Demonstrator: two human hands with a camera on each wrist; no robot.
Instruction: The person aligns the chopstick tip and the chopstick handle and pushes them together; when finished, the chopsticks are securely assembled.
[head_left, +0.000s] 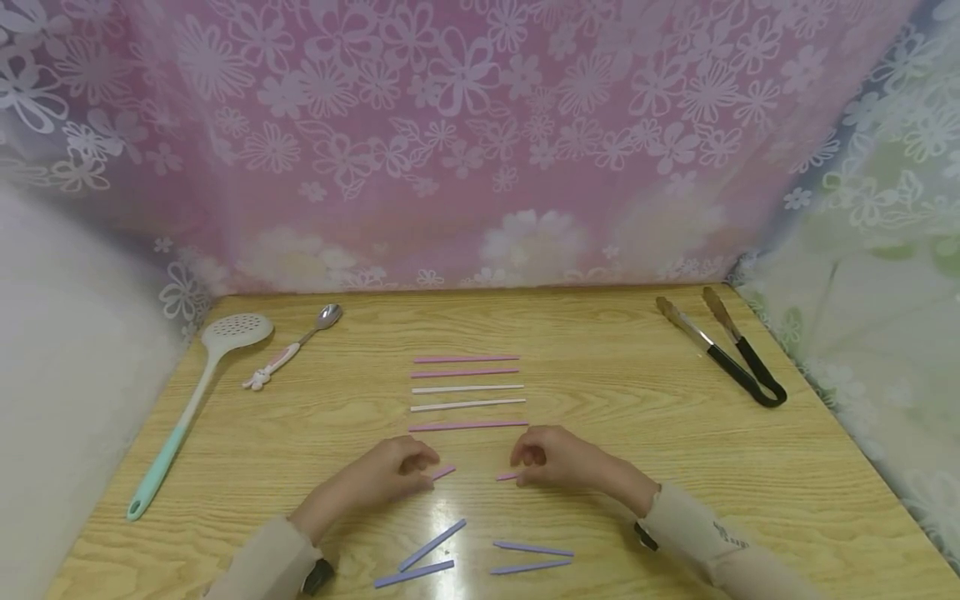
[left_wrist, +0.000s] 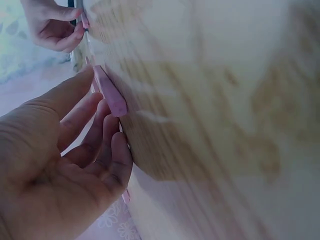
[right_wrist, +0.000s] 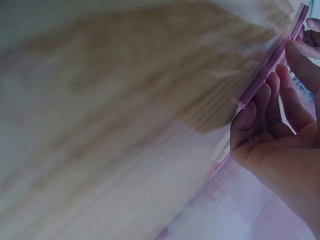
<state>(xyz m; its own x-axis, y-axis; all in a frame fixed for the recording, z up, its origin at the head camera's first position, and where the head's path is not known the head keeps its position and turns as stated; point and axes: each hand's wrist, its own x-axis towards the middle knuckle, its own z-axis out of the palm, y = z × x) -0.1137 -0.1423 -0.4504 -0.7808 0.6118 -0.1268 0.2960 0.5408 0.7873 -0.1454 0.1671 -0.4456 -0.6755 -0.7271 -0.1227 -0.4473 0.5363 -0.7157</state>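
My left hand (head_left: 382, 475) pinches a short pink chopstick piece (head_left: 445, 472) just above or on the table; the thumb lies along that piece (left_wrist: 111, 94) in the left wrist view. Opposite it, my right hand (head_left: 558, 458) pinches a slimmer pink chopstick piece (head_left: 507, 477) between thumb and fingers. The two ends point at each other with a gap between. Beyond the hands lies a row of several long tapered chopsticks, with a pink chopstick (head_left: 468, 426) nearest and a white chopstick (head_left: 468, 405) behind it. Much of each held piece is hidden by fingers.
Toward me lie two thicker purple pieces (head_left: 414, 574) and two thinner purple pieces (head_left: 532, 548). A slotted skimmer (head_left: 198, 387) and a rabbit-handled spoon (head_left: 288, 354) rest at left on the wooden table (head_left: 615, 367). Black-handled tongs (head_left: 723, 362) lie at far right. A flowered curtain (head_left: 450, 150) hangs behind.
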